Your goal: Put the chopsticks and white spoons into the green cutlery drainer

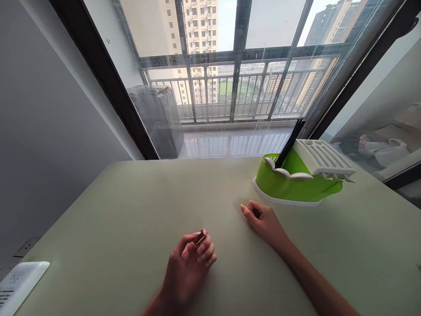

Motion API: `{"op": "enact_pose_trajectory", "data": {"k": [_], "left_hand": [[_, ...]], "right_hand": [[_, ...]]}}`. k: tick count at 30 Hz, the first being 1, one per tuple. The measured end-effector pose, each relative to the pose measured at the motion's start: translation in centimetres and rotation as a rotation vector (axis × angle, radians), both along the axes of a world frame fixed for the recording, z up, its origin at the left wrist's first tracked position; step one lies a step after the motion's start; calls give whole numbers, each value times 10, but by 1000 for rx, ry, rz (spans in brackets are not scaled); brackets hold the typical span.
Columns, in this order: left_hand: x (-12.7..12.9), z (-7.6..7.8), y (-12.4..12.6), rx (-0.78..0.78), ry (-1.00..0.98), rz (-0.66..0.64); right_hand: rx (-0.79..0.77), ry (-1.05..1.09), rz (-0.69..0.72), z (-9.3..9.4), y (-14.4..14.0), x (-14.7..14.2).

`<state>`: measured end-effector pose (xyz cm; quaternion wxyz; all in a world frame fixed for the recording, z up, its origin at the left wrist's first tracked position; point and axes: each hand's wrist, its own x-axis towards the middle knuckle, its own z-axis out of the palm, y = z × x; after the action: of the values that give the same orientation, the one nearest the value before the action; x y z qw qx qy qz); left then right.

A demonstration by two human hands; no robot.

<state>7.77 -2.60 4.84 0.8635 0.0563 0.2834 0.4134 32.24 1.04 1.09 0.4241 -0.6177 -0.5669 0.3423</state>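
White device [19,283] cut off at table's [131,206] near-left corner; small dark item pinched in left hand [189,263] mostly hidden by fingers.

Hands [226,245] on table [115,210], green rack [296,186] near

Pale green table [131,210], bright green holder [289,186] with white slatted rack [324,157], black sticks [291,142], white spoons [289,174], white device [19,281] near left

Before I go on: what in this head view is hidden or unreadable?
- Left hand: a small dark thing between fingertips; too small to identify.
- Right hand: palm down on the table; underside hidden.
- Green holder: its contents hidden by its wall and the white rack.
- White device: cut by the left edge, print unreadable.
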Motion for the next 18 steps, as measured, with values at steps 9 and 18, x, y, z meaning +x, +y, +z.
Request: {"op": "enact_pose_trajectory", "data": {"k": [9,18], "left_hand": [[1,0,0,7,7,-3],[-1,0,0,-10,6,4]], "right_hand": [[-16,124,-7,-2,0,3],[57,536,8,3,5,22]]}}
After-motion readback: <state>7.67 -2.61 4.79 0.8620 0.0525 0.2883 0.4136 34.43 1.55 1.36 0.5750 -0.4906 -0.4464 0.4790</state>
